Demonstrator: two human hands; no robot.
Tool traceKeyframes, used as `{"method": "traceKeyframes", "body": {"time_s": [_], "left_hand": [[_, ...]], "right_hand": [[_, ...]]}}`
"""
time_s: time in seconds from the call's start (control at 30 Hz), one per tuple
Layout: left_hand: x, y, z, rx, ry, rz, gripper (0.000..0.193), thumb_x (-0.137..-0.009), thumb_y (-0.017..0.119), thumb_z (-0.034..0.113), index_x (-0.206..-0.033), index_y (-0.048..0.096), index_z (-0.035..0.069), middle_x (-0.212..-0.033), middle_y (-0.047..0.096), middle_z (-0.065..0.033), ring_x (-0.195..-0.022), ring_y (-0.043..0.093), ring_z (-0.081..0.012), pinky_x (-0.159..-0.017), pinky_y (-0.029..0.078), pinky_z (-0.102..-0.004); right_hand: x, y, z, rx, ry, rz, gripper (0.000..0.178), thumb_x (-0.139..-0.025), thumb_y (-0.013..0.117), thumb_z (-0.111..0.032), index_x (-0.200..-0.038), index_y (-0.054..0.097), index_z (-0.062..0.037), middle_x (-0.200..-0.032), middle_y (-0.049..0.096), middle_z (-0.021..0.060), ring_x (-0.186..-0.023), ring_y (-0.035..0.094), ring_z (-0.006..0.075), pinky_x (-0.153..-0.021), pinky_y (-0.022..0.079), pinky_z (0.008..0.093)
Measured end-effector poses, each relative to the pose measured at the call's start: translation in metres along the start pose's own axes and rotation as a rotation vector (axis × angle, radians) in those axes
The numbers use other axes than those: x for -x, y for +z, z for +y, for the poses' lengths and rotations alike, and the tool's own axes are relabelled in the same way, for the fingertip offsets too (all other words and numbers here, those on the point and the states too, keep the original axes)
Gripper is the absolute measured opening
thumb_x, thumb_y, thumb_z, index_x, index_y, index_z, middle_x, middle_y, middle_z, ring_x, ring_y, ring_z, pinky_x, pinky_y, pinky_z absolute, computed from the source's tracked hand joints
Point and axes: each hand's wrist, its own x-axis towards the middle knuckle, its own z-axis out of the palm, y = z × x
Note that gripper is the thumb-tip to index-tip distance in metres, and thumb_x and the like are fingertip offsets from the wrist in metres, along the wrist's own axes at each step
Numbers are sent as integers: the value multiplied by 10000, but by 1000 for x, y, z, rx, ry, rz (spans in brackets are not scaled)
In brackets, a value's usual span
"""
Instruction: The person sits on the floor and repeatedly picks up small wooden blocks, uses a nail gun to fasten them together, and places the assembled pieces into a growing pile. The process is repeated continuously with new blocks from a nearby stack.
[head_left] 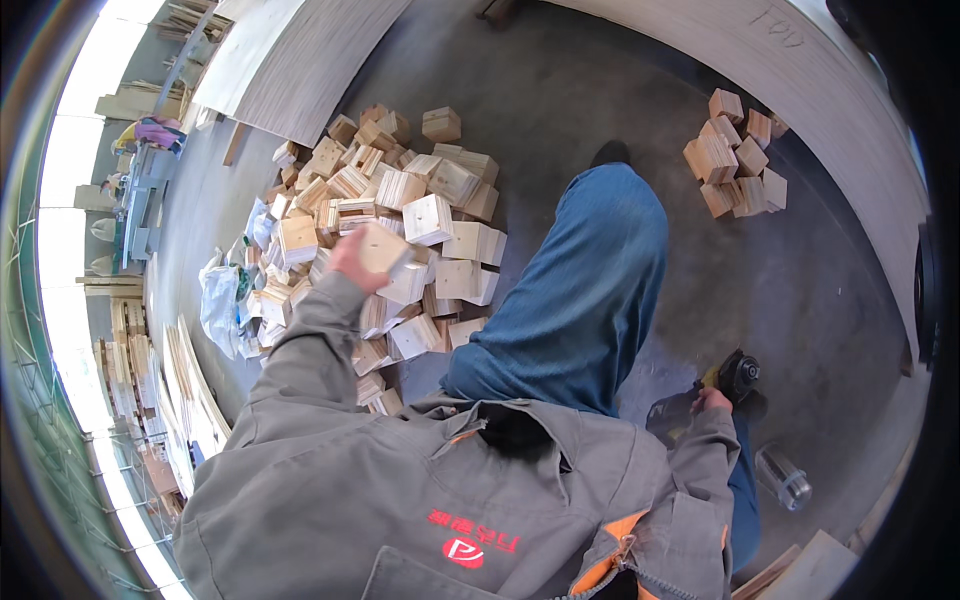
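Observation:
My left hand (352,262) is closed on a pale square plywood block (384,248), held over a large heap of similar wooden blocks (350,185) on the floor to the left. Down at the right, beside my leg, my right hand (712,399) is wrapped round a yellow and black power tool (738,376). The tool has a round black head; its exact kind is not clear. My bent knee in blue jeans (590,270) lies between the heap and the tool.
A smaller pile of wooden blocks (735,160) stands at the far right. A clear plastic bottle (780,478) lies near my right leg. Plastic bags (225,300) sit left of the heap. Large pale boards (310,60) stand behind it, with more boards (780,60) along the right.

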Motion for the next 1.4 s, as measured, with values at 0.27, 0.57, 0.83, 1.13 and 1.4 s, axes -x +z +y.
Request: {"method": "traceKeyframes", "body": {"time_s": [0.27, 0.57, 0.83, 1.13, 1.4], "left_hand": [[9, -141, -103, -426, -709, 292, 961, -635, 869, 406, -1439, 456, 78, -1363, 546, -212, -1279, 533, -329, -1082, 438, -395], [-24, -71, -58, -339, -451, 201, 846, -686, 850, 373, -1388, 531, 23, -1393, 544, -202, -1336, 479, -325, -1146, 368, -389], [-121, 32, 109, -81, 348, 170, 581, -730, 806, 276, -1235, 630, 48, -1234, 643, -168, -1193, 581, -343, -1041, 454, -441], [-229, 23, 286, 51, 705, 209, 493, -756, 785, 189, -1194, 651, 5, -1207, 657, -177, -1152, 616, -320, -1009, 481, -401], [-264, 86, 486, -69, 998, -1, 704, -729, 814, 264, -1342, 555, 33, -1336, 579, -193, -1267, 536, -336, -1073, 437, -402]], "right_hand": [[9, -5, -6, 81, -39, -26, 120, -817, 614, -78, -750, 616, 21, -610, 566, 117, -501, 560, 251, -447, 464, 411], [9, 6, -2, 67, -30, -13, 128, -825, 608, -90, -776, 611, 28, -599, 543, 120, -494, 549, 266, -448, 466, 423], [0, 0, 5, -105, 37, -89, 81, -816, 631, -48, -771, 586, 2, -655, 539, 107, -521, 546, 234, -466, 461, 389], [46, 7, -18, 69, 51, 69, 159, -790, 709, -86, -842, 666, 59, -662, 653, 160, -490, 593, 246, -461, 477, 402], [54, 0, -25, 35, 94, 66, 150, -764, 721, -60, -846, 678, 58, -670, 662, 160, -498, 611, 238, -471, 490, 393]]}}
